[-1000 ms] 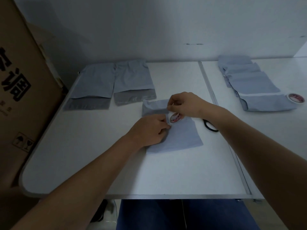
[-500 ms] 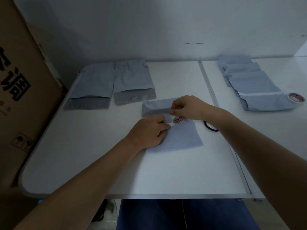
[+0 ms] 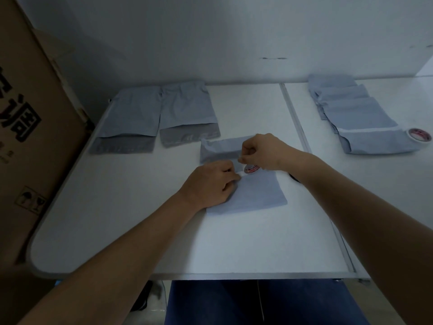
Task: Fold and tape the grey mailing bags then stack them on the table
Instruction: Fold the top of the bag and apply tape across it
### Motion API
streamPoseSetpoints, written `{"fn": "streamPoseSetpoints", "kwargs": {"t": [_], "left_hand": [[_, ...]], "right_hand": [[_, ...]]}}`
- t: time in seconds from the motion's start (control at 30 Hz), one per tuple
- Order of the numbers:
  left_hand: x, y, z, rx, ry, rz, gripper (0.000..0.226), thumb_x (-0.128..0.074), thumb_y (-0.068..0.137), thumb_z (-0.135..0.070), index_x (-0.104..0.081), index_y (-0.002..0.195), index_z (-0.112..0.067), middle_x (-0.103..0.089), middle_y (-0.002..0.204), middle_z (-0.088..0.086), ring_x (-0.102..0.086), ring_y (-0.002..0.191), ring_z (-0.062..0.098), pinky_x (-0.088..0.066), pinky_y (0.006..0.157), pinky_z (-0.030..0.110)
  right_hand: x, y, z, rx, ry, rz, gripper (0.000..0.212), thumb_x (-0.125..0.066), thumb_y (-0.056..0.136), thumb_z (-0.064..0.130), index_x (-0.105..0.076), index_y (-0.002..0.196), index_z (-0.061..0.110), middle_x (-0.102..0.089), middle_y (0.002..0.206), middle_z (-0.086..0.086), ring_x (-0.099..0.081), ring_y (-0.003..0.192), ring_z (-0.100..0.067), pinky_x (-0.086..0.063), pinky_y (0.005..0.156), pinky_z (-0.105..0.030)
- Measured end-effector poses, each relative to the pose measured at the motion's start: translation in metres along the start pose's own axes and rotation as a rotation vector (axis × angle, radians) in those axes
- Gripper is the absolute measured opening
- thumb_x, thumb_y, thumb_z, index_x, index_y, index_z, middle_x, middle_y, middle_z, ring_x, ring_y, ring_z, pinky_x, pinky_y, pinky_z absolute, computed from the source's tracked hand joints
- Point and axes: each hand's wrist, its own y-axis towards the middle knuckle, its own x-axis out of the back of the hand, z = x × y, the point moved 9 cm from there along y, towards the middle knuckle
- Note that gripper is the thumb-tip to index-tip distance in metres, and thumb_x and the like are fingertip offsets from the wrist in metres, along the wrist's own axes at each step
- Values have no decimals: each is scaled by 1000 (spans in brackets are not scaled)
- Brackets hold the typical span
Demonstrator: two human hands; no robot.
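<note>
A grey mailing bag (image 3: 257,195) lies in the middle of the white table (image 3: 131,207), its top flap folded down. My left hand (image 3: 210,184) rests on the bag's left side, fingers curled, pinching at the fold. My right hand (image 3: 262,151) sits just above it and grips a small tape roll (image 3: 251,169), pinching the tape's end against the flap. Two unfolded grey bags (image 3: 131,118) lie at the back left. A row of overlapping folded bags (image 3: 358,120) lies at the right.
A second tape roll (image 3: 419,135) sits at the far right end of the bag row. Black scissors (image 3: 294,178) peek out from under my right forearm. A big cardboard box (image 3: 30,127) stands against the table's left edge. A seam (image 3: 304,141) splits the tabletop.
My right hand with the tape roll has moved slightly down and left along the flap. My left hand has stayed on the bag.
</note>
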Motion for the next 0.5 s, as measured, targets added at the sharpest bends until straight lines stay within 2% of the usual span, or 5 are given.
{"fn": "streamPoseSetpoints", "kwargs": {"t": [0.3,0.5], "left_hand": [[-2,0,3,14,-13,2,33,-46,87,-25,-77,92,-13,-65,82,1,-60,67,19,-50,50,28],[-2,-1,2,10,-14,-5,31,-47,85,-24,-77,91,-13,-65,82,1,-60,67,20,-51,50,29]], "right_hand": [[-2,0,-7,-12,-37,-17,16,-65,89,26,-61,78,14,-54,67,8,-47,62,-3,-30,52,-12],[-1,-3,-9,-35,-54,-24,15,-65,89,26,-61,79,16,-64,82,-3,-55,74,-13,-33,53,-15]]}}
